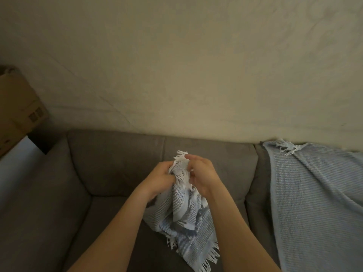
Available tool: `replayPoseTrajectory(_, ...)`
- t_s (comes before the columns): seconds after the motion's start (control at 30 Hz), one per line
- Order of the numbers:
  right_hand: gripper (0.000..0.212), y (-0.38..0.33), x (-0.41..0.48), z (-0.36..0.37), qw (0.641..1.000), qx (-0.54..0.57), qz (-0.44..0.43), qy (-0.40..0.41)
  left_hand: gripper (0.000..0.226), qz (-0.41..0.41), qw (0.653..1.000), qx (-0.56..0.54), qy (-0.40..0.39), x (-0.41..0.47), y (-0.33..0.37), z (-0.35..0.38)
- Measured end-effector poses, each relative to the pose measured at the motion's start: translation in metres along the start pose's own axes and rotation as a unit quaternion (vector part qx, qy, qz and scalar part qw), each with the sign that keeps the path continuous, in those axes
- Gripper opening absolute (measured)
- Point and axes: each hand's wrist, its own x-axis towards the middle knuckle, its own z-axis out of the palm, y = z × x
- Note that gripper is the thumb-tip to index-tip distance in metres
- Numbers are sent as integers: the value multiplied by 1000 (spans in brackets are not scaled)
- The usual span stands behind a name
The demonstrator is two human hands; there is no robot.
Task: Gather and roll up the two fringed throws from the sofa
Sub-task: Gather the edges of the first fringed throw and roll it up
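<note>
A blue-and-white fringed throw hangs bunched in front of me over the grey sofa. My left hand grips its gathered top edge from the left. My right hand pinches the same fringed edge from the right, close beside the left hand. White tassels stick up between the two hands and dangle at the bottom. A second light-blue fringed throw lies spread over the sofa's right backrest and seat, apart from both hands.
A cardboard box stands at the far left beside the sofa arm. A pale wall rises behind the sofa. The sofa's left seat cushion is bare.
</note>
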Motion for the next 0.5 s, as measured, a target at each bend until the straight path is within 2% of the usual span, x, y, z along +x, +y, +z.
replayPoseTrajectory(0.1,45,1,-5,-8,997,-41,-52,-45,36,-25,999,-42,18,1,-1,-4)
replayPoseTrajectory(0.17,44,5,-4,-14,986,-117,-115,-31,34,-33,997,-62,26,4,-1,-8)
replayPoseTrajectory(0.23,41,8,-1,-18,953,-234,-189,30,36,-37,997,-68,22,6,1,-12)
replayPoseTrajectory(0.33,19,8,3,-20,899,-353,-249,70,41,-24,999,-46,6,10,3,-16)
replayPoseTrajectory(0.37,21,7,4,-19,884,-371,-274,77,43,-21,999,-43,0,11,3,-17)
replayPoseTrajectory(0.43,46,8,9,-16,856,-391,-329,84,43,-21,999,-45,-15,13,3,-17)
replayPoseTrajectory(0.5,41,8,12,-13,842,-414,-339,67,39,-15,999,-41,-24,14,3,-17)
